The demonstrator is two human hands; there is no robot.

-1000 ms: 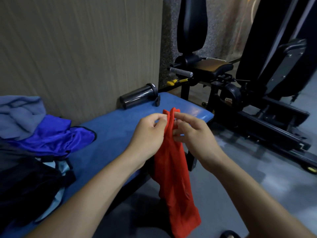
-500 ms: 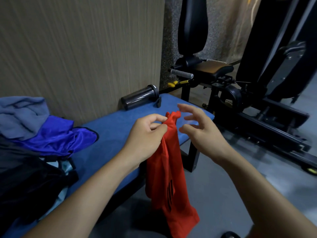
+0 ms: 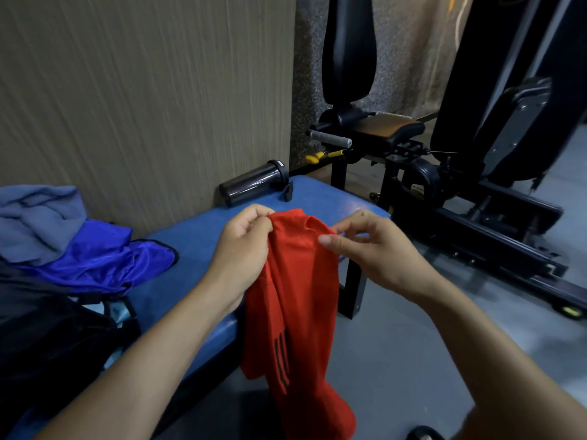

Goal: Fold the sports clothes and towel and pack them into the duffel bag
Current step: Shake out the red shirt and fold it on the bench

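A red sports garment (image 3: 298,300) with dark stripes hangs in front of the blue bench (image 3: 190,236). My left hand (image 3: 244,249) grips its top edge on the left. My right hand (image 3: 371,249) pinches the same edge on the right, so the top is spread between both hands. A shiny blue garment (image 3: 95,265) lies crumpled on the bench at the left. A grey-blue towel (image 3: 35,223) is bunched behind it. The black duffel bag (image 3: 41,338) sits at the lower left, partly cut off by the frame.
A dark shaker bottle (image 3: 254,185) lies on its side at the far end of the bench, against the wooden wall panel (image 3: 143,90). A black gym machine (image 3: 444,173) stands to the right on the grey floor (image 3: 413,360).
My right hand let go of the red garment, then took hold of its top edge again further right. The bunched top is now spread wider between my hands.
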